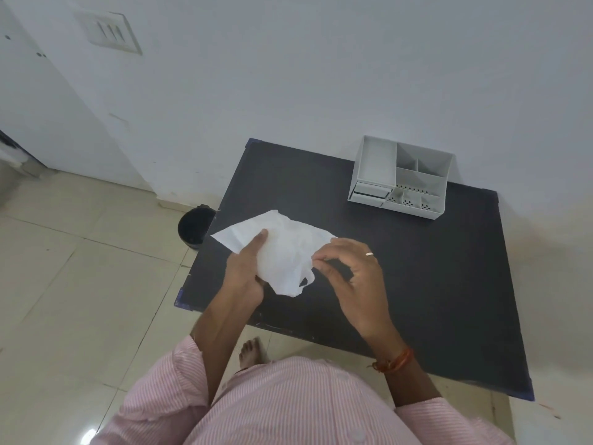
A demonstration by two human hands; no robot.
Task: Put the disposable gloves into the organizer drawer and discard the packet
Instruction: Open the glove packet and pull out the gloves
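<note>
Above the near-left part of the dark table (pixel 417 284), the left hand (pixel 245 271) grips the white packet (pixel 282 248) while the right hand (pixel 349 274) pinches a thin bit of glove film at its near edge. The flimsy film could tear or bunch if tugged too fast (it looks very thin). A loose glove could also drift off the table's left edge towards the bin (pixel 194 228), well short of the organizer (pixel 401 179) at the table's far side, whose small drawer (pixel 370 192) looks only slightly open.
</note>
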